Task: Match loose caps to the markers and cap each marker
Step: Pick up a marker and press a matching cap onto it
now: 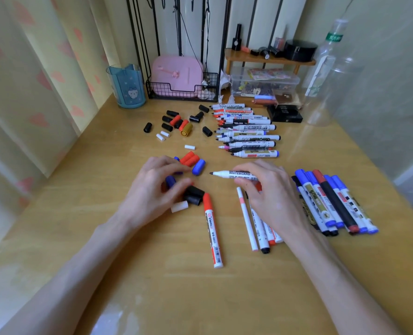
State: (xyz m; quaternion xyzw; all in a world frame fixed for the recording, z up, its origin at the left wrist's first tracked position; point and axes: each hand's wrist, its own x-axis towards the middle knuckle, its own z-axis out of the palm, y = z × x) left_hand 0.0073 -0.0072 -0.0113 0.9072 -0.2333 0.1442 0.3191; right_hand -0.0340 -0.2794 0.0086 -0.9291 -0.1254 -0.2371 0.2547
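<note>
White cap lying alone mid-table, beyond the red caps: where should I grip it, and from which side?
Pinch the white cap across its middle from above, on its near and far long sides. It lies flat, left to right, with bare table all round it, so nothing blocks either side.

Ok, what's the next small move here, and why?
Probably pinch a black cap with the left hand and push it onto the uncapped marker the right hand holds: its bare tip looks black, and that cap lies by the left thumb.
</note>
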